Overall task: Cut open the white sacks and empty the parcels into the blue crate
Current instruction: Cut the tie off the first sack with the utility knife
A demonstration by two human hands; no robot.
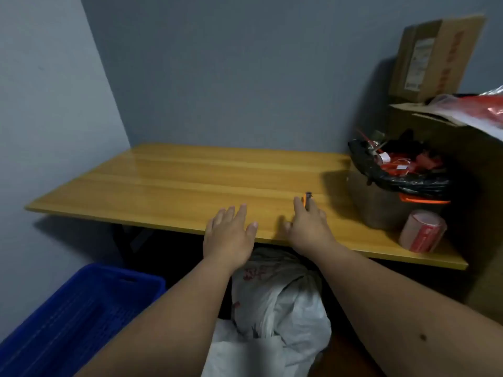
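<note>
A small orange-and-black cutter (307,199) lay on the wooden table (168,183), its tip poking out just beyond the right hand's (309,227) fingers (298,206), which reached over it; whether they gripped it could not be told. The left hand (228,235) hovered flat over the table's near edge, fingers straight and slightly spread. Below the table sat a tied white sack (275,300), with the blue crate (73,317) to its left.
</note>
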